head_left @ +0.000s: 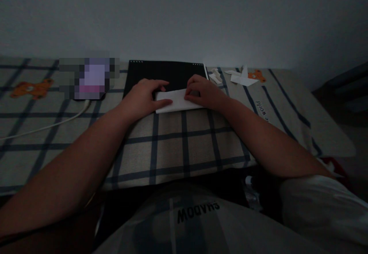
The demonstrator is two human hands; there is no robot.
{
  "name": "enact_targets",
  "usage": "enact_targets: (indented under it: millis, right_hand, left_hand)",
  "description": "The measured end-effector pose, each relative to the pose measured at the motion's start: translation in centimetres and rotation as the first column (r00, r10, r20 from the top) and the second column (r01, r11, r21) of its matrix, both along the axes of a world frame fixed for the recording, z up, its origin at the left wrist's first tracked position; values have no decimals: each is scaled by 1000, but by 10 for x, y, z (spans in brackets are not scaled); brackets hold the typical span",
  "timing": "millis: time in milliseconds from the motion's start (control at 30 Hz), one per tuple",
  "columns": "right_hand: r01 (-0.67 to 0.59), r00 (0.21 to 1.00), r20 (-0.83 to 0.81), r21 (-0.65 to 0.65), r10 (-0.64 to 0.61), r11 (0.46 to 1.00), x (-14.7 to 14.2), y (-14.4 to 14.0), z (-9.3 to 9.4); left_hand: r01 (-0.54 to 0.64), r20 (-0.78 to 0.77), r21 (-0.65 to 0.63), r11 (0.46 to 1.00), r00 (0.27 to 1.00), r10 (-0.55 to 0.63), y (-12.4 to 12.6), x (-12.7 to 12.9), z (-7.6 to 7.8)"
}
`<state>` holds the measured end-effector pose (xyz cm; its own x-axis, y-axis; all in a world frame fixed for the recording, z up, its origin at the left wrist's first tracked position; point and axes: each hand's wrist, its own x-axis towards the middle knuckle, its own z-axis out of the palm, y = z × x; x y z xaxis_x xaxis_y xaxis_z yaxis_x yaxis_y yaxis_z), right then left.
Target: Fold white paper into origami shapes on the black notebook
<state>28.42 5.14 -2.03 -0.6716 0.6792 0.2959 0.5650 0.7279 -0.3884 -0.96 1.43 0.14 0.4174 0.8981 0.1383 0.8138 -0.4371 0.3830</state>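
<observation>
A folded white paper (177,101) lies on the near edge of a black pad (166,74) on a checked bedsheet (184,146). My left hand (145,95) presses flat on the paper's left end, fingers stretched along its fold. My right hand (201,91) rests on the paper's right end, fingertips pinching its upper edge. The room is dim.
A blurred device (90,77) with a white cable (48,125) lies at the left. Folded white paper shapes (241,77) and small scraps (215,77) sit right of the pad. A wall runs behind. The bed's edge drops off at the right.
</observation>
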Motion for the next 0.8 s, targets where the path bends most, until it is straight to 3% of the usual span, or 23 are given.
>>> enact_targets:
  millis: [267,500,667,800]
  right_hand:
    - [23,998,-59,-9,-24,1000,0,-3,7]
    - [-78,968,-247,-139,42,987,0,1,1]
    - [-206,925,-368,-269,98,941,-7,-8,4]
    - [-284,891,-438,-336,118,898,-18,-17,6]
  left_hand:
    - [-17,211,-56,998,977,28,-3,-1,-3]
    - [68,490,-205,976,871,42,1,-2,-4]
    - [140,421,-376,916,906,34,-9,0,14]
    - [141,314,-423,895,949,-1,-18,9,24]
